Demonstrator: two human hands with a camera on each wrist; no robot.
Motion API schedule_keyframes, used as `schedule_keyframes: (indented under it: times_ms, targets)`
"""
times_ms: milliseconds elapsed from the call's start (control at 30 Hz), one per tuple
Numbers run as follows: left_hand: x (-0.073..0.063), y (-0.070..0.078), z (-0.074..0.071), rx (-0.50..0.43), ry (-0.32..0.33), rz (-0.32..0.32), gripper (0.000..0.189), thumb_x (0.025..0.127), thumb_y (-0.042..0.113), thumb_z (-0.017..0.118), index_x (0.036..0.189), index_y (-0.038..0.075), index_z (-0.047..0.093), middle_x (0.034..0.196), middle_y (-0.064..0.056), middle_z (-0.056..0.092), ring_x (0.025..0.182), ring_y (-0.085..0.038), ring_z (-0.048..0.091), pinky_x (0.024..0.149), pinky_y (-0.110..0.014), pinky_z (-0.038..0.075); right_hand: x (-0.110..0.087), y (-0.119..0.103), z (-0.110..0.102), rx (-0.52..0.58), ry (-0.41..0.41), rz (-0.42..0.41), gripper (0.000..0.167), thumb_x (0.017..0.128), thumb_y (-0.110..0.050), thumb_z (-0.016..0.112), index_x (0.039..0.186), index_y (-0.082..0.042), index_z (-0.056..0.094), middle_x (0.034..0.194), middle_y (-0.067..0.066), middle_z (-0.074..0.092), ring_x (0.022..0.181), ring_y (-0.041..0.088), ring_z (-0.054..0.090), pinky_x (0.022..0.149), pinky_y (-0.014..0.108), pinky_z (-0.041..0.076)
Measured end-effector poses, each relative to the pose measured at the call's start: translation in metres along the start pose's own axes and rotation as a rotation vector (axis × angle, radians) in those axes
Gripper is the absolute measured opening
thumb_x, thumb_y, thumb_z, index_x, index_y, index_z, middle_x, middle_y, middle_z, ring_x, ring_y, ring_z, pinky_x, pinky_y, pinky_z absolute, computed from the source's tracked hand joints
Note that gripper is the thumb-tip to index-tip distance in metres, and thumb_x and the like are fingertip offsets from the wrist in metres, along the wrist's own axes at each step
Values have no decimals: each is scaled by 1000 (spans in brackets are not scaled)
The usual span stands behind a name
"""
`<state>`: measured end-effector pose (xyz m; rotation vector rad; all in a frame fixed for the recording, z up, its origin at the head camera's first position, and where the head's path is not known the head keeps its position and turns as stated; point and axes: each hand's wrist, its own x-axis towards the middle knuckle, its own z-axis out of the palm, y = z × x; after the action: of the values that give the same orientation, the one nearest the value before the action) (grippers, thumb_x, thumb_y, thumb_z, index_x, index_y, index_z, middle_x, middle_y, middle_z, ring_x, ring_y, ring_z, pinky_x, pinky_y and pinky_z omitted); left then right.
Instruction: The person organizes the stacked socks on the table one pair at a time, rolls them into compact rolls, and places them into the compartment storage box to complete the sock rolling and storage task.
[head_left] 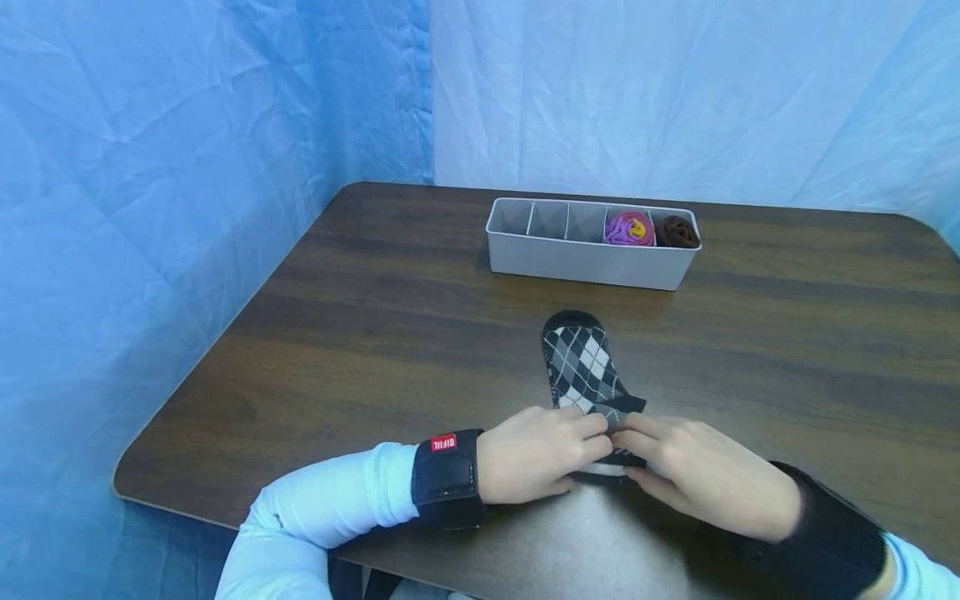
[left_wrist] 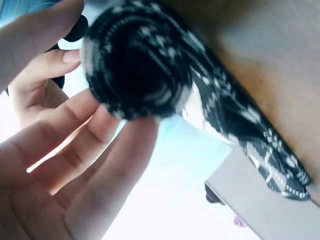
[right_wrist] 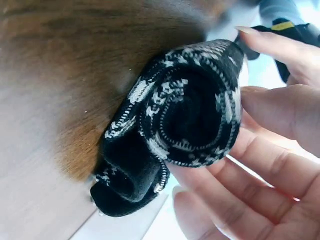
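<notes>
A black, grey and white argyle sock (head_left: 581, 367) lies on the table with its black toe pointing away from me. Its near end is wound into a thick roll, whose spiral side (left_wrist: 137, 65) shows in the left wrist view and whose other side (right_wrist: 192, 112) shows in the right wrist view. My left hand (head_left: 536, 454) grips the roll from the left with fingers and thumb. From the right, my right hand (head_left: 697, 471) pinches the same roll. In the head view the fingers hide much of it.
Behind the sock stands a grey divided box (head_left: 585, 262). Its two right compartments hold a purple-pink roll with a yellow centre (head_left: 630, 228) and a dark brown roll (head_left: 677, 232). Blue cloth (head_left: 187, 167) hangs at the left and back of the wooden table (head_left: 360, 333).
</notes>
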<state>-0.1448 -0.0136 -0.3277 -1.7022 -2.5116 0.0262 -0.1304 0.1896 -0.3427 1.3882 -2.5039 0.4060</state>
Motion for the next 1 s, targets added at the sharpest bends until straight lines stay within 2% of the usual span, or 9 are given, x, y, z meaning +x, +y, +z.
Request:
schedule_keyframes:
  times_ms: [133,267,333,467,567,633,733,867,1000]
  targets:
    - [1,1,6,60,-2,-23,35,70,19,66,102,15,53,93,6,51,81,-6,52,59,-17,45,0,1,1,-22,-5,33,30,67,-18,67,96,-14,57,93,-8,55,80,3,51,68,23,46]
    - [4,-3,11,79,-13,-47,30,69,17,63,98,15,55,87,6,53,75,-6,53,56,-18,45,-1,3,1,0,-93,131,27,73,-21,62,99,-16,54,85,-12,56,72,-1,50,63,22,45]
    - [4,-7,10,43,-31,-57,28,68,18,62,96,15,57,83,6,55,73,-5,52,55,-17,44,-1,3,0,24,-153,180,23,78,-23,58,100,-18,53,80,-16,54,67,-5,46,61,20,43]
    - [4,-16,3,-152,-93,-78,29,68,21,62,95,16,56,77,8,56,68,-2,50,53,-13,39,0,2,-3,66,-238,217,20,84,-35,49,98,-22,54,77,-20,51,64,-6,41,59,19,39]
    - [4,-21,-2,-326,-168,-105,31,70,20,61,99,15,51,72,8,54,61,-2,47,49,-11,35,0,0,-4,47,-249,202,36,80,-51,47,98,-21,56,81,-19,55,69,-4,45,64,23,41]
    - [4,-24,-3,-430,-221,-124,33,71,18,60,101,14,47,68,8,52,55,-1,46,47,-11,35,-1,-1,-3,19,-229,174,46,74,-57,51,99,-19,57,85,-16,58,73,-2,48,68,26,43]
    - [4,-30,-3,-574,-277,-133,31,73,14,59,101,13,44,65,7,51,48,0,45,44,-12,36,-2,-1,-3,12,-198,130,48,71,-53,57,100,-16,55,84,-14,59,72,-2,49,68,25,43]
    - [3,-39,-1,-764,-297,-95,28,75,9,57,99,9,44,71,3,54,51,-1,43,48,-13,36,-1,-2,-4,86,-265,174,41,76,-41,58,107,-16,48,79,-14,58,64,-5,44,59,20,41]
    - [2,-45,0,-921,-344,-41,24,77,7,54,99,5,45,77,0,54,54,-1,42,51,-13,34,0,-3,-6,150,-336,194,35,80,-40,53,108,-19,48,86,-15,55,70,-5,45,62,21,43]
